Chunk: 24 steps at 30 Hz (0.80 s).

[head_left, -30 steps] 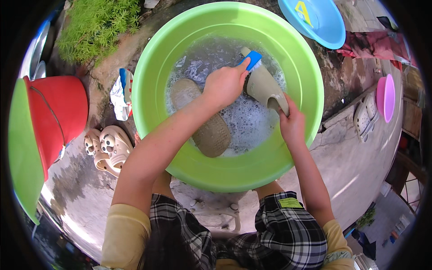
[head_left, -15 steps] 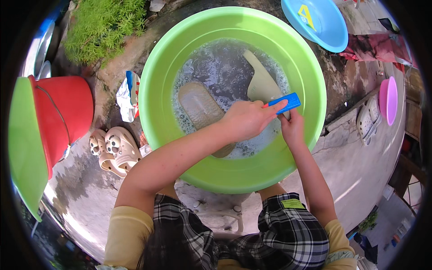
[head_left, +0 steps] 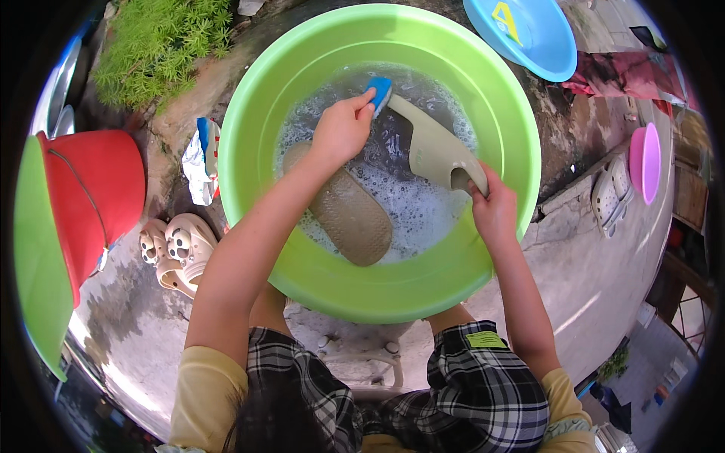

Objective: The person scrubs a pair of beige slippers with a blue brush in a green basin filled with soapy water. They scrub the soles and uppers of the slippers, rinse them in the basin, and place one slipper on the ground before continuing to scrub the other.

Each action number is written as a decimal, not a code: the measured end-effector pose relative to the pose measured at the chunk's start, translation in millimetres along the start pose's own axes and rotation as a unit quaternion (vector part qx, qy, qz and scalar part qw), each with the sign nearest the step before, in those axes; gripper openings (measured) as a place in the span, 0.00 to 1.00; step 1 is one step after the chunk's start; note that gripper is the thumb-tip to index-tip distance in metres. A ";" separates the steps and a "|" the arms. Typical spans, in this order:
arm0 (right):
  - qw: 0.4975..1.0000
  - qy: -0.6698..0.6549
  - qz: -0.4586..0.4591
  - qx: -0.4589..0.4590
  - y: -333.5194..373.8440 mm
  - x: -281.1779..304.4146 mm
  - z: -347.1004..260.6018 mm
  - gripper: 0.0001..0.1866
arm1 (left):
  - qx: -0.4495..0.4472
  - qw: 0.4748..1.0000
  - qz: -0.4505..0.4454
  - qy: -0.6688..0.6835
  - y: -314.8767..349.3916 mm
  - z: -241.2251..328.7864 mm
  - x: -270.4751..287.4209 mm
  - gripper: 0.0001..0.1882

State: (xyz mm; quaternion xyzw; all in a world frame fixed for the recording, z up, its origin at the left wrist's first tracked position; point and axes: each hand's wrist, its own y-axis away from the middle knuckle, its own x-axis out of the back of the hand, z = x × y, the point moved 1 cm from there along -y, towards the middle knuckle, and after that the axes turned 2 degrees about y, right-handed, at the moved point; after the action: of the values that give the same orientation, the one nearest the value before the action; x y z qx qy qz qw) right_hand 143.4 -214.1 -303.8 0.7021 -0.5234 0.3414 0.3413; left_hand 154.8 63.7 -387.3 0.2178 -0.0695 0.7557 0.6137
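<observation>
My left hand (head_left: 343, 128) is closed around a blue scrubbing brush (head_left: 381, 88), which sits against the far tip of an olive-grey slipper (head_left: 434, 143). Close to the basin's right side, my right hand (head_left: 495, 208) grips that slipper by its near end, thumb on top and the fingers partly hidden beneath. The slipper is tilted on its side above sudsy water (head_left: 423, 219). A second slipper (head_left: 353, 219) of the same colour lies sole up in the water, beneath my left forearm. Both slippers are inside a large green basin (head_left: 510, 143).
Left of the basin stand a red bucket (head_left: 106, 196), beige clogs (head_left: 185, 245) and a white-and-blue packet (head_left: 200, 166). A blue basin (head_left: 555, 45) is at the upper right. Grey clogs (head_left: 608, 196) and a pink basin (head_left: 646, 162) sit farther right. Green plants (head_left: 162, 45) grow at the upper left.
My left hand has carried the brush leftward and away from me, from the slipper's near end to its far tip. The slipper has turned in my right hand, showing its opening.
</observation>
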 end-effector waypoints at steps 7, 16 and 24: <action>0.999 0.020 -0.029 -0.028 5.2 7.0 7.5 0.22 | -0.094 0.982 -0.114 -0.114 51.4 88.4 -21.9 0.19; 0.991 -0.064 -0.048 -0.103 5.6 0.7 22.8 0.18 | -0.183 0.970 -0.109 -0.119 64.0 73.1 -37.3 0.19; 0.876 -0.406 -0.058 -0.252 -7.8 -1.8 25.4 0.27 | 0.036 0.966 -0.004 -0.257 -5.4 -2.6 9.2 0.19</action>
State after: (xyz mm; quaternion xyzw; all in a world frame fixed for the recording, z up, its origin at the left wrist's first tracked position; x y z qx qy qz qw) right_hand 153.6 -232.7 -319.8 0.6986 -0.6424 -0.1377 0.2834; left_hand 157.9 74.3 -386.6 0.4267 -0.1964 0.6741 0.5701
